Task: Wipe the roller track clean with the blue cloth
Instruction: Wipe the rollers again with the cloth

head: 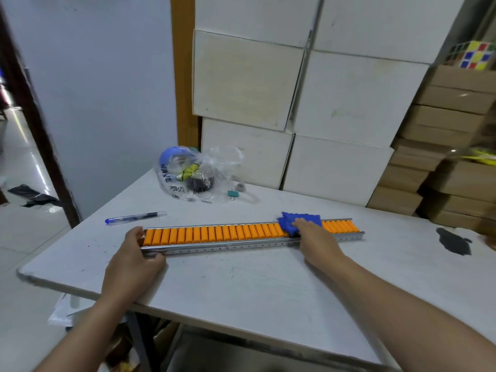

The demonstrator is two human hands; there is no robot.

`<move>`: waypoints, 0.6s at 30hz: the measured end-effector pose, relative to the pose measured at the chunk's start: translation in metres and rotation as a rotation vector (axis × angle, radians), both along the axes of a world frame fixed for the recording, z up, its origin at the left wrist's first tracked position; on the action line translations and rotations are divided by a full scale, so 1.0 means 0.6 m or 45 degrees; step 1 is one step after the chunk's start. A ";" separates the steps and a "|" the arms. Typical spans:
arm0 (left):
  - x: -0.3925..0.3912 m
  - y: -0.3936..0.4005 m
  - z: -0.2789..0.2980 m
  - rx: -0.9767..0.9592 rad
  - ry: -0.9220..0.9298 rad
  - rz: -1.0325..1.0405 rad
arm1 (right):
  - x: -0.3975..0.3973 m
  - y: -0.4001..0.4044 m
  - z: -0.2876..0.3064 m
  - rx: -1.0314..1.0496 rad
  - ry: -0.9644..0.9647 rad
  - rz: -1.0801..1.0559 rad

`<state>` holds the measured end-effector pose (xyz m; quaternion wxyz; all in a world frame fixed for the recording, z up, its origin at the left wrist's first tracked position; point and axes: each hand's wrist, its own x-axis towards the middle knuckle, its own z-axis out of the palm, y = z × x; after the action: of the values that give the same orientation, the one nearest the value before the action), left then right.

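Observation:
A long roller track (222,234) with orange rollers in a grey metal frame lies across the white table (255,291), running left to right. My left hand (134,256) grips its left end, thumb on the end and fingers on the near rail. My right hand (314,237) presses the crumpled blue cloth (298,220) down on the rollers towards the track's right end. A few orange rollers show to the right of the cloth.
A blue pen (135,218) lies behind the track's left end. A clear plastic bag (193,174) with small items and a teal binder clip (232,194) sit at the back. A dark stain (453,241) marks the table's right. White and brown boxes stand stacked behind.

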<state>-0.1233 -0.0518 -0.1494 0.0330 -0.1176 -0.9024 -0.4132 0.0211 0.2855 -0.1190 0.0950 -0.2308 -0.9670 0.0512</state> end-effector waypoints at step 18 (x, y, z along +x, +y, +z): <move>0.007 0.000 0.008 -0.024 -0.027 0.005 | 0.063 -0.023 0.042 -0.539 0.570 -0.085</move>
<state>-0.1193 -0.0519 -0.1448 0.0232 -0.1119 -0.9068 -0.4059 0.0591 0.2717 -0.0941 0.2570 -0.2599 -0.8818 0.2981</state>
